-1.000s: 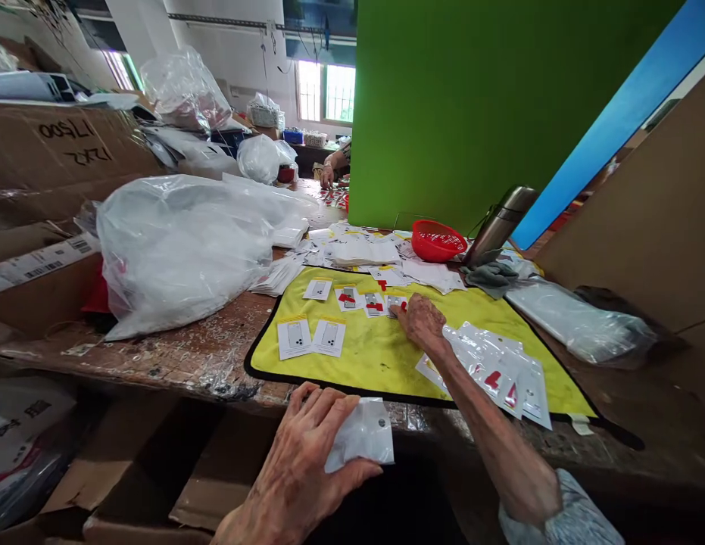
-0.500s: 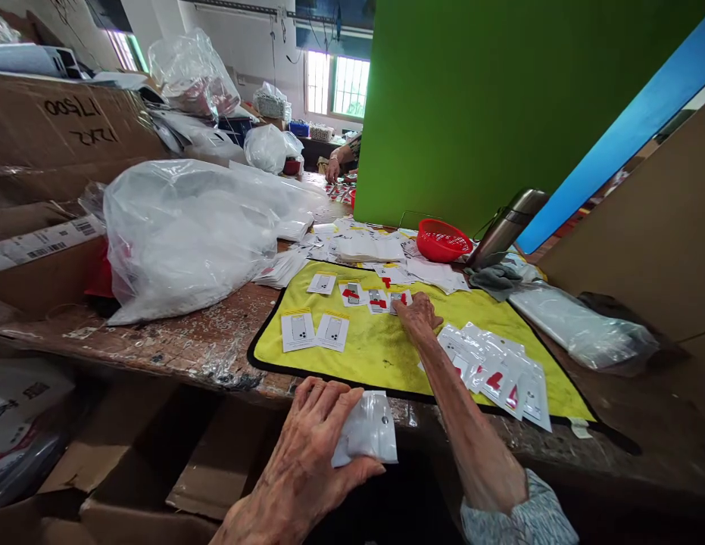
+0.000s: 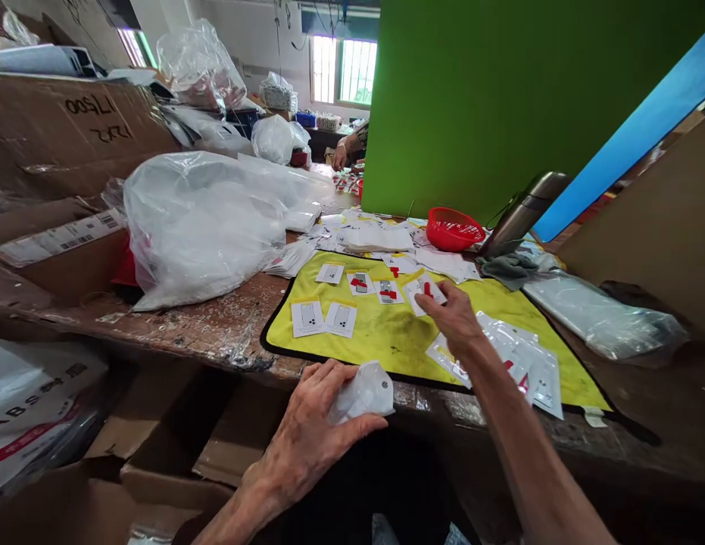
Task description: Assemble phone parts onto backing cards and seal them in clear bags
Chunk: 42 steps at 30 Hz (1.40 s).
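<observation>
My left hand [image 3: 313, 418] is closed around a white plastic pouch [image 3: 360, 393] with a small round hole or snap near its top, just in front of the table edge. Between the thumb and fingers of my right hand [image 3: 455, 312] is a white printed card [image 3: 416, 294] with a red piece on it, tilted over the yellow cloth [image 3: 375, 341]. Left of it lie two cards with red pieces [image 3: 388, 292]. Several plain cards with a phone drawing [image 3: 341, 319] rest farther left. Under my right forearm, filled clear pouches [image 3: 542, 378] overlap, partly hidden.
A big bag of white pouches [image 3: 198, 235] stands at left beside cardboard boxes [image 3: 68, 121]. Loose cards, a red basket [image 3: 455, 229] and a steel flask [image 3: 525, 208] sit along the back. A green panel [image 3: 500, 98] rises behind. Another person's hand [image 3: 341, 157] works beyond.
My right hand has lifted a card with a red piece off the row and drawn it a little nearer and rightward. My left hand still holds the pouch, and the view has shifted slightly.
</observation>
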Each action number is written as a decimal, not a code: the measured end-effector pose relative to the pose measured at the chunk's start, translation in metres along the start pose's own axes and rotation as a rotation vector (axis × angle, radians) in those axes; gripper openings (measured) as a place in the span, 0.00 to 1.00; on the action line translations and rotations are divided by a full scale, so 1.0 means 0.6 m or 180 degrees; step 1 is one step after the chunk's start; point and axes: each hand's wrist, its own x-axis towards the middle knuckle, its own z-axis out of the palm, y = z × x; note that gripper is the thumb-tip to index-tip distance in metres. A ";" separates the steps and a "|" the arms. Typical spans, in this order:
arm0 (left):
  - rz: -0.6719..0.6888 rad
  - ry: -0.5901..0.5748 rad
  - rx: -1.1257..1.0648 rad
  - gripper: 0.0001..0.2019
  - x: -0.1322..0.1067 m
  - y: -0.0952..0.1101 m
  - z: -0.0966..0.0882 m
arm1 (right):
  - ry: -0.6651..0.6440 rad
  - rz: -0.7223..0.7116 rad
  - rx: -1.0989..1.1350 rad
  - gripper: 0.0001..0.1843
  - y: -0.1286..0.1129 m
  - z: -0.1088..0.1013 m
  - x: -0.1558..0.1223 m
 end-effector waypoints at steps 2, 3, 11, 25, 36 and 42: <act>-0.0145 0.0002 0.0020 0.18 -0.002 -0.002 -0.002 | -0.0600 -0.0427 0.0530 0.14 0.002 -0.035 -0.048; -0.0195 0.0008 0.0040 0.19 -0.003 -0.003 -0.001 | -0.0843 -0.0494 0.0511 0.15 0.002 -0.049 -0.073; 0.0028 -0.0045 0.0264 0.26 -0.004 -0.003 0.007 | -0.2032 -0.0330 0.0339 0.15 0.010 -0.077 -0.169; 0.0665 -0.0690 0.0574 0.34 -0.002 0.011 0.020 | -0.2988 -0.0659 -0.0561 0.09 0.004 -0.064 -0.144; 0.0490 -0.0426 0.0368 0.33 -0.004 -0.002 0.019 | -0.2823 -0.0094 0.0825 0.20 0.024 -0.062 -0.162; 0.0464 -0.0457 0.0248 0.31 -0.005 0.003 0.016 | -0.2264 -0.0070 0.0916 0.17 0.028 -0.033 -0.180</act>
